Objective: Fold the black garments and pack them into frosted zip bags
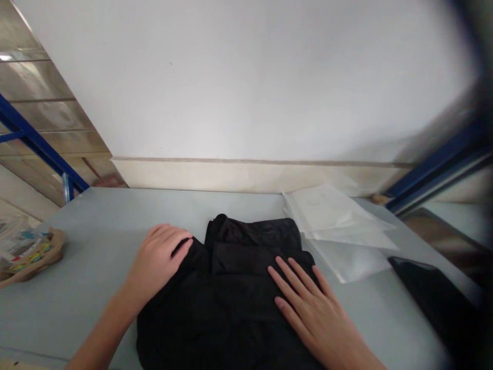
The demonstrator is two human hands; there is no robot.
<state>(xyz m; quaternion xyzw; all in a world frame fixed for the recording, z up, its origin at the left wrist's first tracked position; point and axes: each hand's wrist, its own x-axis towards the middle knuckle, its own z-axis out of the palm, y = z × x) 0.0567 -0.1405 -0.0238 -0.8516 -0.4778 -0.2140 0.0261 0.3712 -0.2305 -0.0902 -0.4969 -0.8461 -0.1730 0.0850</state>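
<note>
A black cloth garment (227,303) lies partly folded on the grey table, with a narrower folded section at its far end. My left hand (164,252) grips the garment's left edge, thumb and fingers closed around a bit of the fabric. Flat on the right part of the cloth rests my right hand (308,298), its fingers stretched out and slightly spread. The near end of the garment runs out of the bottom of the view.
Clear plastic bags (339,221) lie at the back right of the table (103,221). A black flat object (431,293) is at the right. A basket of small items (38,252) stands at the left. Blue metal posts (42,146) and a white wall (246,82) border the table.
</note>
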